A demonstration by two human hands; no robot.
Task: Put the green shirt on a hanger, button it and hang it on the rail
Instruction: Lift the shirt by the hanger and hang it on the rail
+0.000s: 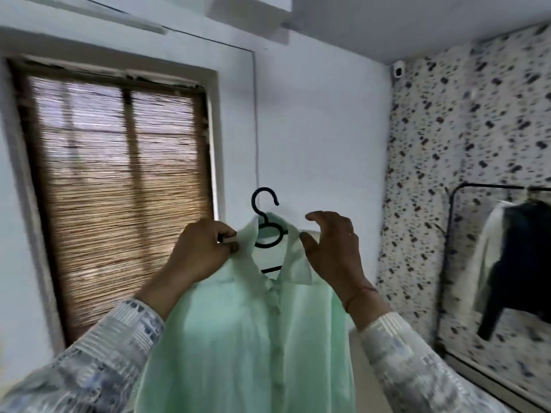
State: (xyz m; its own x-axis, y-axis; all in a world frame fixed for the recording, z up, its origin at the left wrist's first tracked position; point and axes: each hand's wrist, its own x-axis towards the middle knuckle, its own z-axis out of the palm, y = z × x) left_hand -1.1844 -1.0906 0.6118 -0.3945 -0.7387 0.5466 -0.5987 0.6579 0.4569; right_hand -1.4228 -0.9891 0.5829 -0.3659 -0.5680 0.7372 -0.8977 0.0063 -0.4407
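A pale green shirt [238, 338] hangs on a black hanger [264, 210], held up in front of me with its front placket closed down the middle. The hanger's hook sticks up above the collar. My left hand [199, 251] grips the left collar and shoulder of the shirt, fingers curled round it. My right hand [331, 248] is beside the right collar with fingers loosely bent; its thumb touches the collar edge. A black clothes rail [492, 186] stands at the far right.
A window with a bamboo blind [119, 180] fills the left wall. Dark and white garments [507, 263] hang on the rail against a speckled wall. A small white camera [399, 70] sits high in the corner.
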